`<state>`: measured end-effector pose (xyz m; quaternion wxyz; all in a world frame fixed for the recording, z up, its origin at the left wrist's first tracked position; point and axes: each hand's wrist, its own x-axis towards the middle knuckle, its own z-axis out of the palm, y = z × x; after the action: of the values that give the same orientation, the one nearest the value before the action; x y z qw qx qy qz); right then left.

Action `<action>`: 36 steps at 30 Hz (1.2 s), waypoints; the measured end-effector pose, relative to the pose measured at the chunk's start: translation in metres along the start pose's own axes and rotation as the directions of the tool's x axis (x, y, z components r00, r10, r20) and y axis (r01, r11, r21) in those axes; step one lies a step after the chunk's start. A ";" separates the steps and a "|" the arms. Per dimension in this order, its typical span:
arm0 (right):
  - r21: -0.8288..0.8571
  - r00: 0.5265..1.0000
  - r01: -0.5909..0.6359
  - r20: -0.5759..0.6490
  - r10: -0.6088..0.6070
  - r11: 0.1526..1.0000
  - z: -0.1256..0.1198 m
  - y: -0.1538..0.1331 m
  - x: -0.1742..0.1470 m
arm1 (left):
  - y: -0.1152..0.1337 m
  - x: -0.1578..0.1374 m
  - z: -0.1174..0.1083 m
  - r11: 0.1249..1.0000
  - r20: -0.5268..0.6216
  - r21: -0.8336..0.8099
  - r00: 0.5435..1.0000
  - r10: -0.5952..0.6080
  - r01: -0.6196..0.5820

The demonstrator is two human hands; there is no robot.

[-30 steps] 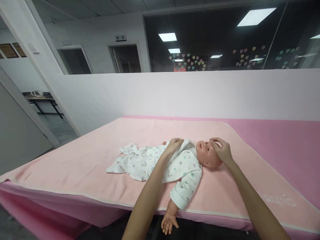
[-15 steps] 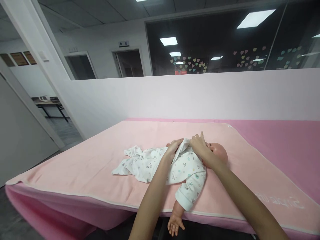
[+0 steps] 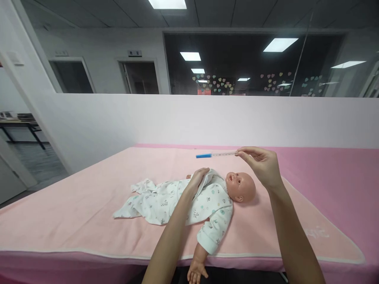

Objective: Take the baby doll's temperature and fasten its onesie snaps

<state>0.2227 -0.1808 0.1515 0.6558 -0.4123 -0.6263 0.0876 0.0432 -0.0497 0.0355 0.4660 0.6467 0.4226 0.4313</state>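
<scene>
A baby doll (image 3: 241,187) in a white patterned outfit (image 3: 217,197) lies on its back, head to the right. My right hand (image 3: 262,163), raised above the doll's head, pinches the clear end of a thin glass thermometer (image 3: 223,154). The thermometer points left, nearly level, with its blue end (image 3: 203,156) away from my fingers. On the doll's chest, my left hand (image 3: 199,177) grips the front edge of the outfit and holds it lifted; its fingertips are partly hidden by cloth. One doll arm (image 3: 197,262) hangs over the near table edge.
A peach blanket (image 3: 89,205) lies over a pink cover (image 3: 331,189) on the table. Behind stands a white half wall (image 3: 183,122) with glass above it. At the far left, a doorway shows another table (image 3: 22,123).
My right hand has risen from the doll's collar and moved right, and the thermometer now shows in its fingers. My left hand stays at the outfit. The view has shifted.
</scene>
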 end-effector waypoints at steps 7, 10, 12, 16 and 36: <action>0.179 0.998 0.041 -0.051 -0.032 0.983 0.003 -0.023 -0.005 | 0.010 -0.013 0.005 0.974 0.362 0.201 0.932 0.025 -0.104; 0.190 0.998 0.004 -0.069 0.009 0.982 -0.001 -0.017 -0.012 | 0.008 -0.012 0.005 0.960 0.349 0.247 0.936 0.040 -0.133; 0.166 0.991 -0.070 -0.098 0.087 0.984 -0.008 -0.004 -0.029 | 0.006 -0.010 0.004 0.962 0.283 0.237 0.957 0.064 -0.134; 0.073 0.912 -0.363 -0.176 0.371 0.929 -0.033 0.040 -0.096 | 0.004 -0.015 -0.008 0.962 -0.052 0.248 0.990 0.134 -0.117; -0.642 0.989 0.015 0.120 0.082 0.766 0.008 0.078 -0.167 | -0.041 -0.126 -0.068 0.418 0.115 0.799 0.792 0.600 -0.433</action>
<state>0.2131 -0.2322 -0.0255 0.4279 -0.6153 -0.6558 -0.0908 -0.0616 -0.1445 -0.0112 -0.0693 0.8369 0.3890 0.3787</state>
